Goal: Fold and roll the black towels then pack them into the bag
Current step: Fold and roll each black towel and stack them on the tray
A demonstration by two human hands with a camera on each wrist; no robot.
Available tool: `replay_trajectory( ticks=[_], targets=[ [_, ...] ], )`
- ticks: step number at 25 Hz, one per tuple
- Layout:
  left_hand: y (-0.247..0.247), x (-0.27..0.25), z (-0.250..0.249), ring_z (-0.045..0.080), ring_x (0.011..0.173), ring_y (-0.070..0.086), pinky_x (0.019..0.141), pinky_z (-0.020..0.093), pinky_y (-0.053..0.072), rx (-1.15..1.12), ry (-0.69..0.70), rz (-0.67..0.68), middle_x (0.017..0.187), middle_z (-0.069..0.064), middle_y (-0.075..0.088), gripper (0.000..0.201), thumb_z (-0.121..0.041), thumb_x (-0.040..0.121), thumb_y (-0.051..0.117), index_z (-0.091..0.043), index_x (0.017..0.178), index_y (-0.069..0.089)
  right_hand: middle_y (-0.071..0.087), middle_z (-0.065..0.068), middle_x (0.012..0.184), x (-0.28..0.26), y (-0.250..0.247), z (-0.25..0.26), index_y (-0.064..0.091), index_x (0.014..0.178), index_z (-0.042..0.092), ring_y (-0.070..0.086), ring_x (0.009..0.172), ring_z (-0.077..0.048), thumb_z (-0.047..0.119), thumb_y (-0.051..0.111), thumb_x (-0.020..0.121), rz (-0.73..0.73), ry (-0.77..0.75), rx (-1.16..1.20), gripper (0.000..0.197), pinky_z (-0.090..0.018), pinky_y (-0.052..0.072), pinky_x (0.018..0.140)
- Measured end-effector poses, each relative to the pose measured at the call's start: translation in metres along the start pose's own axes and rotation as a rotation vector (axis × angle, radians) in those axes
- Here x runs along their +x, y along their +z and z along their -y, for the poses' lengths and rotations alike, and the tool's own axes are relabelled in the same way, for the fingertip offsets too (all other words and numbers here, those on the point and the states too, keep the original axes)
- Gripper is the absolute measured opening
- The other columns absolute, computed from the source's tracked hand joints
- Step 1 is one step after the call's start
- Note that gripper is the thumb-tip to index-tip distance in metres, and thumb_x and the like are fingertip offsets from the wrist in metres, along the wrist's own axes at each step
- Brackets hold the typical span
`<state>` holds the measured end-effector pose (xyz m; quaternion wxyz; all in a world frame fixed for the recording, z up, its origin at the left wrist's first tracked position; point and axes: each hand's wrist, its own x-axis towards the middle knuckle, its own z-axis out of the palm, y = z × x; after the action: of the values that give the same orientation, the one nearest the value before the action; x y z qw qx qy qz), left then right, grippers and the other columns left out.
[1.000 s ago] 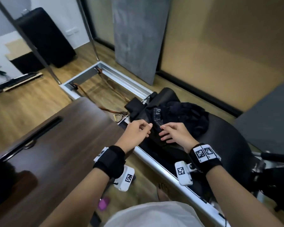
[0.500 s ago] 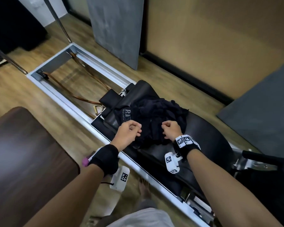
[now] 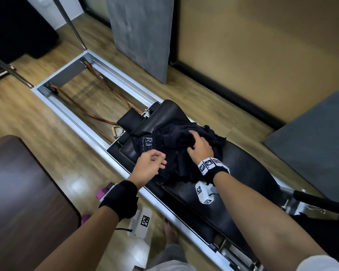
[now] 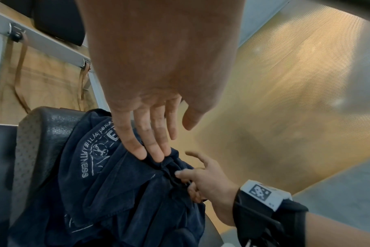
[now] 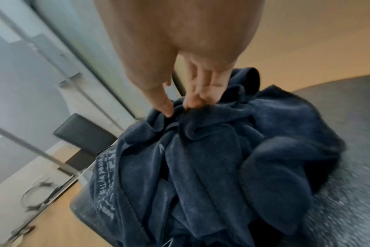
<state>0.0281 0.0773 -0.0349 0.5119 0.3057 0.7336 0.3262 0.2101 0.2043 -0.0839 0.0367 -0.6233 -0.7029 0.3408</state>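
Our left hand [image 4: 150, 103] reaches out with straight fingers [image 4: 137, 147], tips touching the crumpled dark towels [image 4: 120, 192] heaped on the black padded bench [image 4: 36, 133]. Our right hand [image 4: 207, 177] comes in from the right and pinches a fold just beside them.
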Motion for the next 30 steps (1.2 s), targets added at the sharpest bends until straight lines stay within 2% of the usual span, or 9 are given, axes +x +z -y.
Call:
replay_trajectory(
  ticks=[6, 12, 15, 18, 21, 23, 25, 27, 30],
  targets=[
    [-0.003, -0.004, -0.003, 0.012, 0.084, 0.075, 0.064, 0.022, 0.052, 0.014, 0.005, -0.016, 0.096, 0.002, 0.080, 0.013, -0.027, 0.107, 0.061, -0.022, 0.102, 0.071, 0.069, -0.013, 0.125, 0.017, 0.026, 0.033, 0.051, 0.150, 0.035, 0.065, 0.116, -0.032, 0.035, 0.074, 0.093, 0.246, -0.105, -0.056, 0.061, -0.042, 0.054, 0.096],
    [-0.029, -0.010, 0.014, 0.012, 0.078, 0.074, 0.058, 0.023, 0.050, -0.022, 0.030, -0.091, 0.090, 0.003, 0.079, 0.014, -0.025, 0.106, 0.062, -0.019, 0.099, 0.072, 0.070, -0.008, 0.090, 0.025, 0.034, 0.051, 0.072, 0.096, 0.013, 0.067, 0.088, -0.029, 0.022, 0.079, 0.090, -0.043, -0.119, 0.208, 0.012, -0.040, 0.055, 0.083],
    [-0.036, -0.018, 0.009, 0.012, 0.080, 0.074, 0.060, 0.024, 0.051, -0.038, 0.045, -0.106, 0.094, 0.006, 0.080, 0.015, -0.025, 0.107, 0.061, -0.018, 0.100, 0.072, 0.068, -0.012, 0.094, 0.023, -0.011, 0.068, 0.072, 0.091, 0.008, 0.063, 0.085, -0.026, 0.012, 0.080, 0.088, -0.140, -0.236, 0.471, 0.010, -0.038, 0.052, 0.085],
    [-0.038, -0.032, -0.011, 0.013, 0.084, 0.074, 0.066, 0.023, 0.052, -0.070, 0.105, -0.119, 0.100, 0.006, 0.079, 0.015, -0.025, 0.108, 0.060, -0.016, 0.108, 0.071, 0.067, -0.002, 0.090, 0.009, -0.071, 0.089, 0.061, 0.091, 0.016, 0.060, 0.084, -0.014, 0.009, 0.071, 0.096, -0.080, -0.376, 0.609, 0.013, -0.035, 0.049, 0.087],
    [-0.041, -0.055, -0.041, 0.012, 0.095, 0.071, 0.076, 0.019, 0.052, -0.084, 0.280, -0.165, 0.113, 0.007, 0.076, 0.019, -0.023, 0.107, 0.061, -0.014, 0.123, 0.068, 0.067, 0.009, 0.075, -0.028, -0.121, 0.117, 0.055, 0.097, 0.010, 0.057, 0.070, -0.006, 0.006, 0.061, 0.103, 0.084, -0.537, 0.660, 0.010, -0.023, 0.046, 0.071],
    [-0.046, -0.076, -0.061, 0.002, 0.109, 0.066, 0.089, 0.024, 0.054, -0.056, 0.410, -0.178, 0.130, -0.004, 0.068, 0.038, -0.025, 0.106, 0.063, -0.020, 0.143, 0.058, 0.065, 0.013, 0.066, -0.063, -0.144, 0.139, 0.054, 0.100, 0.004, 0.054, 0.061, 0.003, 0.001, 0.060, 0.103, 0.156, -0.659, 0.627, 0.006, -0.013, 0.042, 0.061],
    [-0.052, -0.100, -0.079, -0.003, 0.132, 0.054, 0.100, 0.028, 0.054, -0.072, 0.513, -0.145, 0.152, -0.012, 0.053, 0.061, -0.025, 0.105, 0.065, -0.025, 0.160, 0.040, 0.067, 0.008, 0.073, -0.101, -0.157, 0.161, 0.056, 0.102, 0.000, 0.057, 0.066, -0.001, -0.001, 0.062, 0.101, 0.216, -0.741, 0.578, 0.005, -0.013, 0.044, 0.064],
    [-0.057, -0.124, -0.093, 0.003, 0.146, 0.045, 0.111, 0.030, 0.049, -0.094, 0.636, -0.107, 0.161, -0.010, 0.046, 0.070, -0.018, 0.104, 0.066, -0.024, 0.165, 0.032, 0.068, -0.012, 0.085, -0.137, -0.164, 0.180, 0.058, 0.102, -0.006, 0.060, 0.080, -0.014, -0.003, 0.064, 0.099, 0.271, -0.821, 0.528, 0.008, -0.022, 0.047, 0.076],
    [-0.071, -0.170, -0.100, 0.014, 0.128, 0.064, 0.111, 0.037, 0.050, -0.098, 0.788, -0.169, 0.136, 0.004, 0.069, 0.045, -0.005, 0.102, 0.067, -0.013, 0.146, 0.059, 0.070, -0.030, 0.092, -0.192, -0.168, 0.202, 0.061, 0.100, -0.009, 0.063, 0.085, -0.019, -0.001, 0.069, 0.097, 0.292, -0.915, 0.461, 0.011, -0.028, 0.049, 0.082]
  ],
)
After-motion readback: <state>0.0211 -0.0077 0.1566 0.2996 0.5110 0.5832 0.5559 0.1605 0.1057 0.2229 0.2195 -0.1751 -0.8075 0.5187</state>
